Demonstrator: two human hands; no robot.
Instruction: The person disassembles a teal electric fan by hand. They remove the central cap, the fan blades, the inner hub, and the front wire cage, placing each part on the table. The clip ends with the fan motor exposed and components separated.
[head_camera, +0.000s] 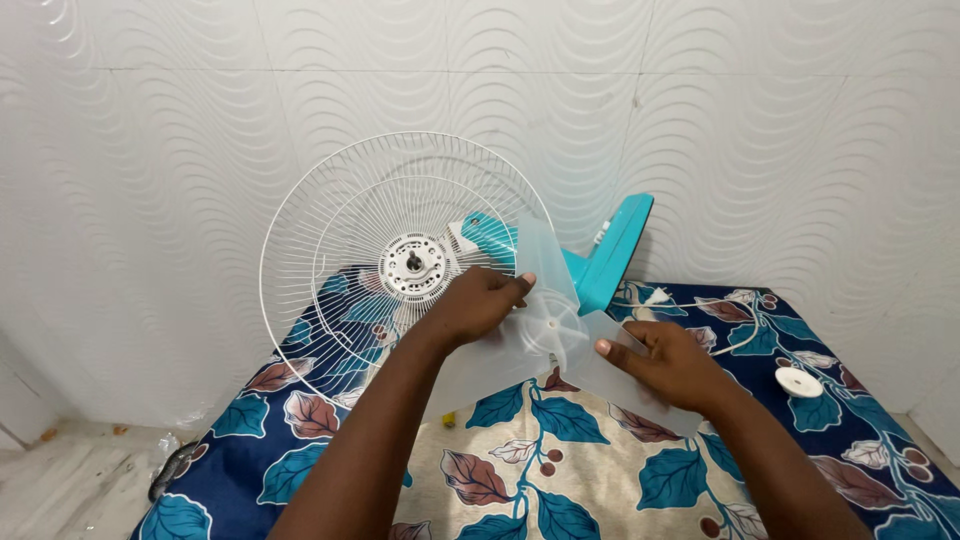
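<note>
Blade (545, 335), clear plastic, is gripped by both hands at picture centre: left hand (480, 303) at its 10 o'clock edge, right hand (672, 362) at 4. It is not yet on the motor shaft (414, 264) in the white guard (330, 250); a white cap (798, 381) lies on the bed (560, 480) at 3 o'clock.

Two bare forearms and hands, nothing worn.

Both arms enter from the near edge and are uncovered along their whole visible length: no sleeves, cuffs, gloves, watch, bracelet or rings show. The left hand (480, 303) and the right hand (668, 362) have short, plain, unpainted fingernails, a pale nail showing on the left thumb and on the right thumb.
</note>
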